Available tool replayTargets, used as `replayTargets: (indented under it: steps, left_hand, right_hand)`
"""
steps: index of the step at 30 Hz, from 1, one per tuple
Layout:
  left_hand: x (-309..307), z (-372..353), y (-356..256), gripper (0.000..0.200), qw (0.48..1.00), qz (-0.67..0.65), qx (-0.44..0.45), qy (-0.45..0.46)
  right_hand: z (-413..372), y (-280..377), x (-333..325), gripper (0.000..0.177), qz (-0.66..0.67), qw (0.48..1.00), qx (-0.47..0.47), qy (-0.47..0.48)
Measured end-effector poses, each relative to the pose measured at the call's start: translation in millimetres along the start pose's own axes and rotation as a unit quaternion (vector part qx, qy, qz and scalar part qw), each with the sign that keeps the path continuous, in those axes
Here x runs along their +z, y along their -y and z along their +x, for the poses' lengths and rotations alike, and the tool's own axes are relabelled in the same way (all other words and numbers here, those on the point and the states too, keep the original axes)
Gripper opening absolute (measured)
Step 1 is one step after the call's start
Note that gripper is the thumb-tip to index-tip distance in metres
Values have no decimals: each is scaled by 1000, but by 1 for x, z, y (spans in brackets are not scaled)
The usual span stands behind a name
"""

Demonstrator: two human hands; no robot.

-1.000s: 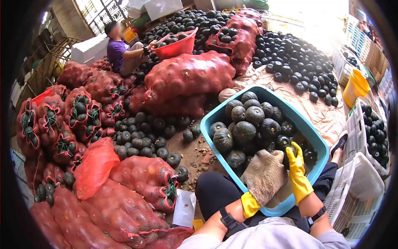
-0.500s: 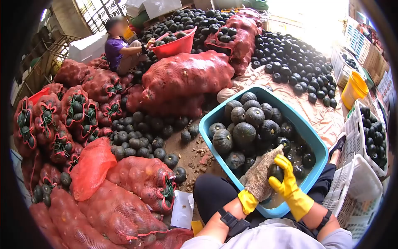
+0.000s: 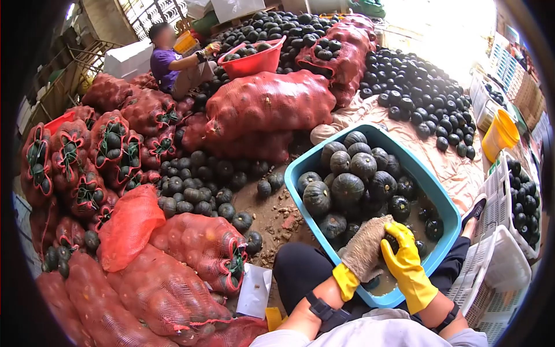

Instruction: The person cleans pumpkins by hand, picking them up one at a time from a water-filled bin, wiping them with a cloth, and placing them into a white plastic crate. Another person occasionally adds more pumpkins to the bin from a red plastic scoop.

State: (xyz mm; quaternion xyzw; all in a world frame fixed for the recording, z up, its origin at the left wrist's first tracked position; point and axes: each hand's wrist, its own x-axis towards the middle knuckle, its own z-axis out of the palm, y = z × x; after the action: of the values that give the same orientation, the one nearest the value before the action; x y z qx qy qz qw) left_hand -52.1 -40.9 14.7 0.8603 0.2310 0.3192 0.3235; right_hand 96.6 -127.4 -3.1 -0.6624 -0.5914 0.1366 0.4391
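A small dark green pumpkin (image 3: 393, 244) is held between my two hands, over the near part of a blue tub (image 3: 295, 173). My right hand (image 3: 404, 257), in a yellow rubber glove, has its fingers closed round the pumpkin's right side. A brown, towel-like mitt (image 3: 364, 246) covers my left hand (image 3: 370, 243) above a yellow cuff. It presses against the pumpkin's left side, and the fingers inside are hidden. Wet dark green pumpkins (image 3: 348, 188) are heaped at the tub's far left, with murky water (image 3: 384, 283) below.
Red mesh sacks of pumpkins (image 3: 167, 289) fill the left. Loose pumpkins (image 3: 196, 185) lie on the floor. White crates (image 3: 491, 260) and a yellow bucket (image 3: 500, 136) stand right. Further back, a person in purple (image 3: 167, 63) sits by a red basin (image 3: 254, 62).
The pumpkin has turned in my hands, and my right fingers have shifted over its top. The mitt now hides more of it. The view has swung slightly left.
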Motion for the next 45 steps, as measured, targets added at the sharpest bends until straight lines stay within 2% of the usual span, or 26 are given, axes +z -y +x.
replayTargets:
  steps: [2, 3, 6, 7, 8, 10, 11, 13, 16, 18, 20, 21, 23, 24, 25, 28, 29, 30, 33, 36, 38, 40, 41, 43, 44, 45]
  left_hand:
    - [-11, 3, 5, 95, 996, -52, -16, 68]
    - [-10, 1, -2, 97, 998, -53, -17, 23]
    - [7, -4, -13, 95, 977, -142, -153, -40]
    - [24, -9, -9, 92, 956, -188, -215, -71]
    - [23, -2, -16, 86, 969, -157, -174, -77]
    - [9, 7, -29, 88, 990, -68, -70, -102]
    - [4, 9, -25, 92, 996, -46, -13, -72]
    - [-1, 11, -12, 101, 994, -4, 107, -37]
    - [9, 0, -5, 100, 996, -90, -18, 8]
    - [26, -8, 7, 103, 1000, 5, -12, -12]
    - [39, -13, 8, 104, 996, 47, -43, -66]
    - [37, -14, 4, 100, 997, 9, -62, -53]
    - [25, -3, -16, 96, 996, -8, -61, -59]
    - [23, -1, -17, 95, 996, -25, -62, -55]
    - [21, 1, -17, 93, 996, -42, -64, -51]
    - [8, -3, -8, 92, 989, -124, -83, -18]
    - [8, -4, -8, 88, 988, -126, -86, -28]
    - [7, -4, -9, 85, 987, -128, -88, -38]
    - [19, 4, -17, 68, 989, -62, -76, -109]
    - [18, 0, -17, 75, 987, -75, -68, -127]
    - [9, -4, -11, 81, 989, -106, -51, -95]
    - [3, -8, -5, 86, 990, -115, -50, -59]
    - [6, -8, -1, 88, 992, -97, -61, -56]
    - [12, -3, 0, 82, 996, -22, -42, -78]
    - [22, 1, -6, 77, 984, -96, -96, -115]
    - [29, 4, -10, 72, 963, -170, -150, -147]
  right_hand:
    - [-4, 3, -19, 46, 114, 989, 46, 80]
    - [2, 26, -30, 39, 357, 878, 306, 89]
    - [2, -2, -2, 55, 554, 777, 285, -89]
    - [-6, -32, 16, 61, 509, 807, 263, -145]
    - [-8, -25, 21, 57, 396, 875, 219, -170]
    - [-2, -27, -18, 63, 116, 990, 66, 47]
    - [0, -33, -28, 67, 156, 978, 80, 116]
    - [7, 22, -56, 72, 195, 942, 207, 179]
    - [3, 23, -53, 67, 279, 886, 323, 183]
    - [-9, -18, -20, 61, 448, 809, 365, 109]
    - [-14, 10, 7, 58, 558, 656, 494, -117]
    - [-10, 18, 3, 61, 530, 689, 479, -122]
    - [-11, -13, -1, 66, 302, 906, 294, -36]
    - [-9, -30, -3, 68, 169, 968, 185, 11]
    - [3, -8, -29, 73, 173, 963, 172, 112]
    - [8, 34, -45, 69, 171, 947, 244, 123]
    - [7, 24, -36, 70, 323, 893, 288, 123]
    - [5, 15, -27, 71, 460, 814, 338, 112]
    - [3, 24, 8, 76, 522, 760, 382, -70]
    - [4, -10, -12, 80, 165, 966, 194, 32]
    - [15, 15, -33, 78, 83, 987, 81, 111]
    - [17, 40, -48, 75, 78, 965, 190, 166]
    - [21, 35, -48, 72, 187, 919, 289, 191]
    - [6, 6, -3, 70, 474, 807, 346, 58]
    - [5, 19, 9, 69, 560, 726, 398, -35]
    - [5, 13, 17, 75, 496, 771, 393, -73]
